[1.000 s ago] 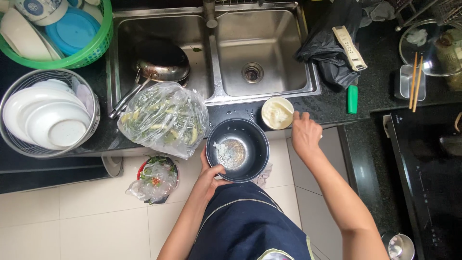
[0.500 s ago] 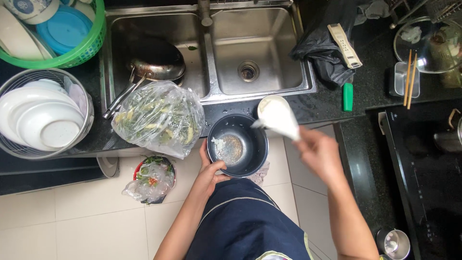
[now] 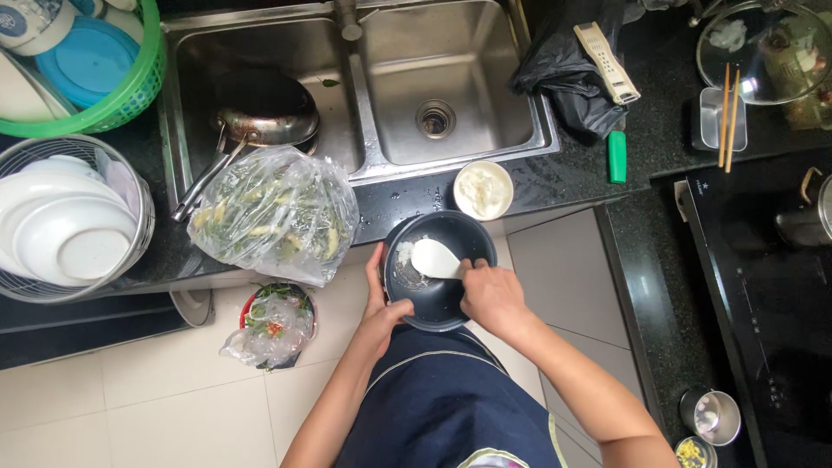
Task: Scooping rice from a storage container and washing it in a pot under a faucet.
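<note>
Black stone counter point(image 3: 555, 186) runs around a steel double sink point(image 3: 459, 104), with pale floor tiles near the person's apron. At the counter's near edge, held partly over the floor, is a dark round pot point(image 3: 439, 270) with a patch of white rice inside. The left hand point(image 3: 381, 308) grips the pot's left rim, thumb on the rim and fingers hidden beneath. The right hand point(image 3: 492, 295) is closed around the handle of a white rice paddle point(image 3: 435, 258), whose blade lies inside the pot against the rice. Just beyond the pot, on the counter, stands a small white bowl point(image 3: 483, 190) filled with rice. To the left lies a clear plastic bag of greens point(image 3: 276, 215), overlapping the sink's near edge. A frying pan point(image 3: 260, 113) sits in the left basin. On the floor below is a smaller bag of scraps point(image 3: 270, 325). Far left, a wire basket holds white plates point(image 3: 61, 230), and a green basket point(image 3: 104, 100) sits beyond it. To the right of the sink are a black bag point(image 3: 563, 78), a green lighter-shaped item point(image 3: 616, 156) and chopsticks point(image 3: 728, 117) on a small tray.
</note>
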